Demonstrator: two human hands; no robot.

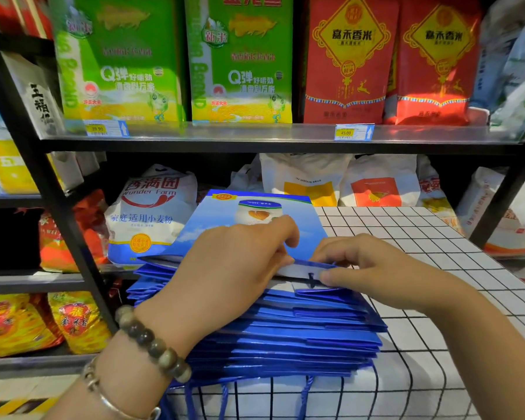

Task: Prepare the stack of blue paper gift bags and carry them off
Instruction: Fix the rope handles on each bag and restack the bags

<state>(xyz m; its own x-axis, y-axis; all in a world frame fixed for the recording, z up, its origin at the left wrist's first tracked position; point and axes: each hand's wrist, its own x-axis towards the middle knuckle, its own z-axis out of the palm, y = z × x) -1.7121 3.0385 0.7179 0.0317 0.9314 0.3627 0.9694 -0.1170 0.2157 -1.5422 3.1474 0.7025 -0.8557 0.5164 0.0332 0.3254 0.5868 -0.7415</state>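
Head view only. Early days by the look of it: bags point(285, 334) sitting in a flat stack on the checked table point(437, 237), lower centre of frame, handles point(225, 398) dangling off the near edge. Edges not squared up, nothing lifted, so probably some tidying plus the whole carry-off left to do. Left hand point(225, 268) lying palm-down on the stack, centre frame, fingers curled onto the top bag point(249, 216) at its open rim. Right hand point(373, 268) just right of it, thumb and fingers pinched on that same rim. Rice shelves point(255, 137) behind, upper frame.

Shelf post point(70, 237) left; likely room right
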